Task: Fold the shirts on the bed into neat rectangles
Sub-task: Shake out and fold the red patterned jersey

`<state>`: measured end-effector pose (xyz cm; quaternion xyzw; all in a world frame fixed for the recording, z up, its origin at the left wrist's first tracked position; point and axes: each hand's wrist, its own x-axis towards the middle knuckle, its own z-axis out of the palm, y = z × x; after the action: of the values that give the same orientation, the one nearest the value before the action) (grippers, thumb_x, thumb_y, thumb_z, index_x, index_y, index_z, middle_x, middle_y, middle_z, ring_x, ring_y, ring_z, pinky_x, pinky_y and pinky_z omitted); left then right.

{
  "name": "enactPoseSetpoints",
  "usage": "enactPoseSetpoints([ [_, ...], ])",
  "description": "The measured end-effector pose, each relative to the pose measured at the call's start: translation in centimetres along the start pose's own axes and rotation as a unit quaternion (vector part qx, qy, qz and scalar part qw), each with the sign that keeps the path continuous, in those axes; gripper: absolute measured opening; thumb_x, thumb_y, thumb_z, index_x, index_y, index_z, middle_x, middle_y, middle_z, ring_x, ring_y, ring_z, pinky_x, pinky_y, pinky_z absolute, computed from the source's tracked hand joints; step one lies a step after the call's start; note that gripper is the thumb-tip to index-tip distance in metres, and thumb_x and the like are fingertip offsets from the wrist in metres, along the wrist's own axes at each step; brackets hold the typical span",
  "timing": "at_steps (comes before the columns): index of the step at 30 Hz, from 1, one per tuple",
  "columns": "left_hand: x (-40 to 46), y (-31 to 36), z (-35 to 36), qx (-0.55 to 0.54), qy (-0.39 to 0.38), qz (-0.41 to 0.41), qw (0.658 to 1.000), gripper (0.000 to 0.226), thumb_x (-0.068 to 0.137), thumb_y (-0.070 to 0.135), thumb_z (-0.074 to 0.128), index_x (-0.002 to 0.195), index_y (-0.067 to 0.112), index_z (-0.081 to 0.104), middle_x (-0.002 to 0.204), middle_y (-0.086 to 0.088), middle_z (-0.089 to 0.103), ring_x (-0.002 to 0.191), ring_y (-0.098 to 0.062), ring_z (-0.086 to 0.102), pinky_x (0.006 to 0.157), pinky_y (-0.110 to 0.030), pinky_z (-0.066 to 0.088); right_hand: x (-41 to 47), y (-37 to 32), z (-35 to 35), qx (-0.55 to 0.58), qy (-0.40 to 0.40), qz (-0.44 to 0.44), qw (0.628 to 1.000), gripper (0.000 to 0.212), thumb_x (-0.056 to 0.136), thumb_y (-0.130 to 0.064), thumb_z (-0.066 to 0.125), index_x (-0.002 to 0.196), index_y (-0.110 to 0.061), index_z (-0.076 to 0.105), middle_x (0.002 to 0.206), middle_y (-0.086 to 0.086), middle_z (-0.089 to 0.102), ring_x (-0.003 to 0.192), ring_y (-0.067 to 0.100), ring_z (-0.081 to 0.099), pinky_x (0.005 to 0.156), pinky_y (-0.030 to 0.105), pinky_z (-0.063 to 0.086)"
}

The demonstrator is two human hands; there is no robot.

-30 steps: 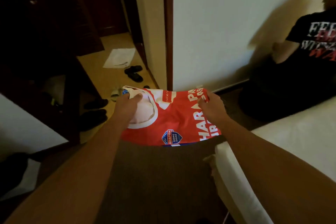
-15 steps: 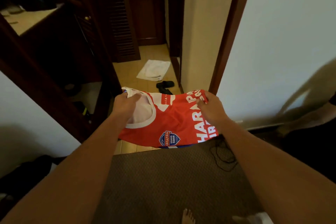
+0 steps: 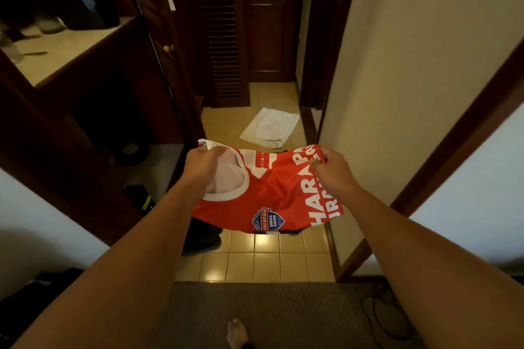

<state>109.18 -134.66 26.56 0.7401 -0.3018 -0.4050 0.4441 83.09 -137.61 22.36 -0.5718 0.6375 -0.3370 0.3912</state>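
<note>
A red shirt (image 3: 272, 195) with a white collar, white lettering and a blue badge hangs in the air in front of me, stretched between both hands. My left hand (image 3: 202, 163) grips its upper edge by the white neck opening. My right hand (image 3: 333, 168) pinches the upper edge at the lettered side. The shirt's lower part droops over the tiled floor. No bed is in view.
A white cloth (image 3: 269, 127) lies on the tiled hallway floor (image 3: 266, 258). Dark wooden louvred doors (image 3: 224, 37) stand ahead, a dark wardrobe (image 3: 85, 110) at left, a wall (image 3: 411, 65) at right. Brown carpet (image 3: 269, 312), a black cable (image 3: 382, 317) and my foot (image 3: 236, 333) lie below.
My view has swung left, away from the bed and the seated person, toward the hallway. Both hands keep the same hold on the red shirt.
</note>
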Motion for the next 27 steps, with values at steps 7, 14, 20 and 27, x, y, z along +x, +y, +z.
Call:
enactPoseSetpoints([
  [7,14.4,5.5,1.8,0.012,-0.024,0.006,1.0,0.046,0.1,0.036,0.059,0.14,0.015,0.052,0.122,-0.006,0.055,0.101,-0.024,0.05,0.09,-0.038,0.039,13.1,-4.0,3.6,0.013,0.016,0.014,1.0,0.032,0.103,-0.037,0.052,0.131,-0.023,0.057,0.116,-0.001,0.07,0.093,0.018,0.071,0.087,0.042,0.059],
  [14,26.6,12.1,5.6,0.006,-0.011,0.013,1.0,0.035,0.105,0.035,0.038,0.123,0.011,0.057,0.115,-0.009,0.059,0.095,-0.026,0.059,0.081,-0.036,0.045,25.3,-6.9,4.5,0.02,0.033,0.023,0.999,0.023,0.105,-0.03,0.052,0.127,-0.025,0.054,0.099,-0.01,0.064,0.078,0.007,0.066,0.059,0.02,0.047],
  [20,35.7,18.4,11.8,0.001,0.009,0.011,1.0,0.016,0.102,0.019,0.045,0.108,0.009,0.055,0.097,-0.009,0.061,0.089,-0.027,0.058,0.071,-0.033,0.044,38.0,-8.4,3.5,0.022,0.032,0.02,0.999,0.034,0.104,-0.029,0.052,0.138,-0.023,0.051,0.106,-0.003,0.068,0.08,0.012,0.07,0.058,0.021,0.051],
  [27,45.1,24.2,17.0,0.054,0.001,0.065,0.996,0.021,0.092,0.005,0.046,0.091,-0.001,0.066,0.089,-0.015,0.062,0.082,-0.029,0.059,0.067,-0.035,0.042,51.6,-11.8,1.6,-0.016,0.014,0.006,1.0,0.036,0.105,-0.028,0.05,0.141,-0.025,0.049,0.115,0.001,0.067,0.089,0.017,0.071,0.076,0.034,0.061],
])
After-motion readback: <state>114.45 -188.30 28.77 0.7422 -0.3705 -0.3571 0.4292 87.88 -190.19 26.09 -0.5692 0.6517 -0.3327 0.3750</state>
